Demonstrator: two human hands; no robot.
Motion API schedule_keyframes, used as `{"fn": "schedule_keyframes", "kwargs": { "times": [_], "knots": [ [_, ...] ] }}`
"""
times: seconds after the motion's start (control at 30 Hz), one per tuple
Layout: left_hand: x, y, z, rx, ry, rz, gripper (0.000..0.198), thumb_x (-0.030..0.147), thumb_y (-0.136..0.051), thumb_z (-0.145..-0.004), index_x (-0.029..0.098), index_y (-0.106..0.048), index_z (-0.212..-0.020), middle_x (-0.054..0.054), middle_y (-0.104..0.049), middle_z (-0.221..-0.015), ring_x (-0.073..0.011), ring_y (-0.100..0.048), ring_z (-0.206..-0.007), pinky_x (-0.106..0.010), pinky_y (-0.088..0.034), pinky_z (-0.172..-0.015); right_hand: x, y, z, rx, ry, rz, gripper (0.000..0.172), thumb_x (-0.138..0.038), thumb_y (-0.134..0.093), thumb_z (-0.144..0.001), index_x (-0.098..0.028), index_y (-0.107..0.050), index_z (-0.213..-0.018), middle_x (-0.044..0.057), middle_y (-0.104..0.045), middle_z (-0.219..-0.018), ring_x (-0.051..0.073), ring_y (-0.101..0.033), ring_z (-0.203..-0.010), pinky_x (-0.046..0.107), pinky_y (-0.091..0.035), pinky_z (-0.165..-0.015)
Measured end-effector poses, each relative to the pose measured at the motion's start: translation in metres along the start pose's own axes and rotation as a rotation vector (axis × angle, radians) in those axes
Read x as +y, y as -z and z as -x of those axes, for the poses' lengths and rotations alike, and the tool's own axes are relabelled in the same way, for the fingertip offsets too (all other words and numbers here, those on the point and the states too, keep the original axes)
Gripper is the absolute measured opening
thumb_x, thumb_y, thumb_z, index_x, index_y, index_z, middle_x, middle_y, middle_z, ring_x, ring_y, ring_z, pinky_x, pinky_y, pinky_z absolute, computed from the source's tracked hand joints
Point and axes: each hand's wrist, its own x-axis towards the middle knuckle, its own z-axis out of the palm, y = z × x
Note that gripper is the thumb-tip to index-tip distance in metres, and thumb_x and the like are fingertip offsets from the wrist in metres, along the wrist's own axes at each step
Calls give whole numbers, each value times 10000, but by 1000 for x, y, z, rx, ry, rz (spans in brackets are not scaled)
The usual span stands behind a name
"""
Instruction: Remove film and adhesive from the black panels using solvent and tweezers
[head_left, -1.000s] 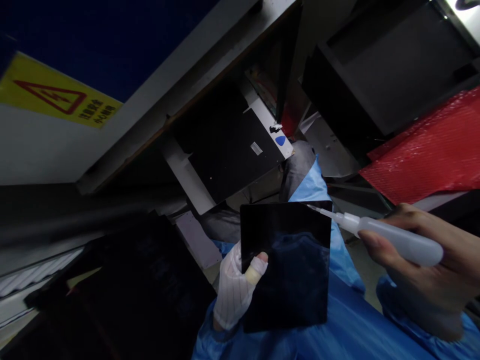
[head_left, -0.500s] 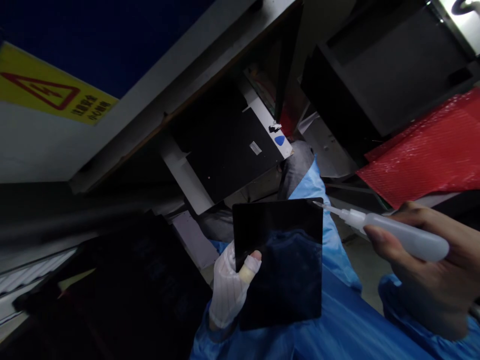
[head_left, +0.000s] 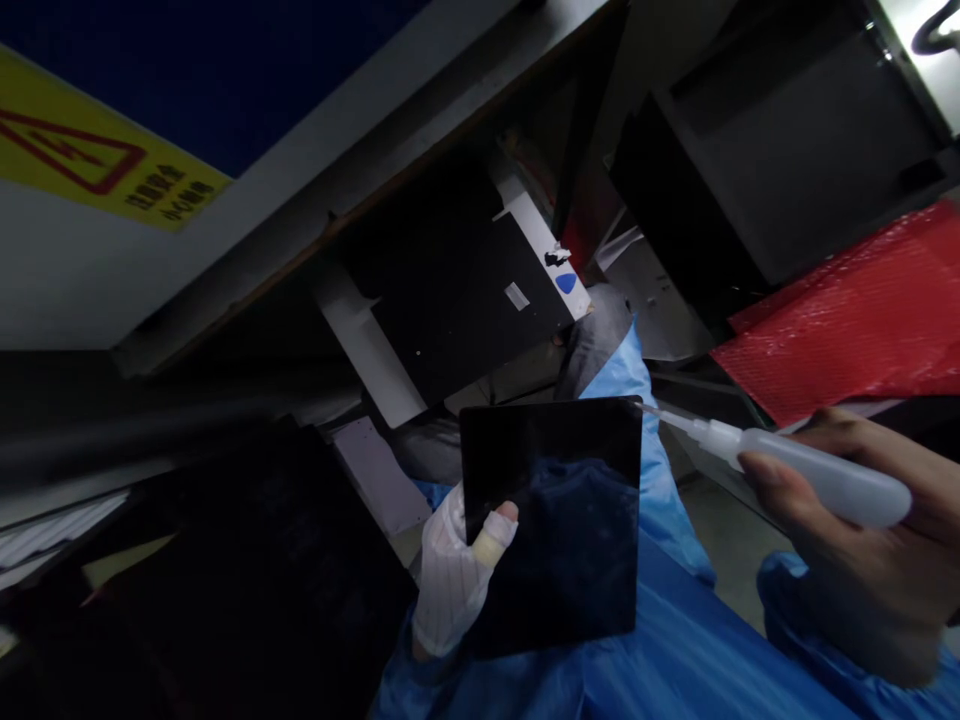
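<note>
– watching the tip first. the thin pale nozzle [head_left: 676, 419] has shifted rightward along the top edge of the flat, glossy black rectangular panel [head_left: 562, 560]. a second ago it lay over the face, short of the corner; now it is at the top right corner.

– touching?

– cannot tell; tip and edge run together. judged from the shift, the work now seems to bear on the corner rather than the face.

– fingers?

– left hand [head_left: 454, 575], in a white ribbed fabric covering, thumb tip bare: thumb lies on the panel's face near its left edge. other fingers hidden behind, spread cannot be told. that hold looks unchanged. right hand [head_left: 877, 560], bare: thumb and fingers wrapped round a translucent white plastic squeeze bottle [head_left: 829, 478], nozzle pointing left.

– panel's place?

– in front of the shiny blue garment [head_left: 694, 640], face toward the camera. whether it rests on the lap, cannot tell.

– containers, then.

– the bottle is in the hand; too cloudy to make out any level inside. upper right, a black box-shaped thing [head_left: 802, 160], too dark to read for contents. red bubble-textured plastic sheet [head_left: 847, 320] just beside it.

– anything farther off?

– a flat black unit with white sides [head_left: 457, 300], bearing a small blue rounded-triangle piece [head_left: 566, 283] on one white side.
</note>
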Motion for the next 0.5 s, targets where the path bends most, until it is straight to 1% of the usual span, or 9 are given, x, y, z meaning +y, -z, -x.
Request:
{"fn": "schedule_keyframes", "kwargs": {
  "times": [0.1, 0.2, 0.27, 0.33, 0.4, 0.5],
  "knots": [
    [-5, 2, -3, 21, -19, -17, 370, 548, -927, -793, 224, -805, -925, -14, -791, -850, -215, -783, -831, -292, -688, -835, 3, -2, 0, -1, -9, 29, 379, -466, -890, -1063, -275, -672, -818, -38, -605, -622, 125, -465, -437, 326, -338, -398],
    [-9, 3, -7, 39, -8, -28, 404, 587, -928, -785, 230, -786, -912, -17, -785, -859, -217, -781, -850, -298, -690, -867, 6, -7, 0, 47, -33, -4, 435, -572, -889, -1049, -283, -682, -799, -29, -579, -606, 137, -419, -422, 360, -347, -402],
    [-9, 3, -9, 54, 15, -30, 434, 608, -919, -770, 232, -789, -941, -29, -801, -891, -230, -787, -869, -313, -692, -859, 5, -11, -2, 38, -58, 3, 414, -558, -905, -1036, -293, -700, -792, -28, -570, -597, 142, -413, -418, 370, -330, -401],
    [-5, 5, -13, 76, 37, -37, 470, 625, -914, -723, 231, -785, -945, -39, -797, -883, -247, -783, -862, -336, -695, -833, 4, -15, -4, 34, -80, -2, 404, -555, -930, -1011, -302, -713, -782, -29, -552, -578, 146, -409, -411, 377, -320, -405],
    [3, 8, -18, 97, 80, -48, 487, 630, -904, -641, 237, -754, -888, -46, -778, -839, -268, -774, -846, -373, -700, -839, 3, -20, -8, 48, -136, -25, 437, -631, -913, -1002, -309, -721, -777, -17, -559, -583, 164, -438, -426, 391, -330, -423],
    [14, 17, -31, 147, 157, -76, 463, 647, -830, -561, 264, -673, -769, -54, -743, -760, -293, -759, -822, -434, -703, -888, 5, -35, -20, 155, -216, -110, 480, -743, -872, -992, -309, -780, -809, 17, -628, -645, 198, -532, -499, 397, -372, -465]
  ]
}}
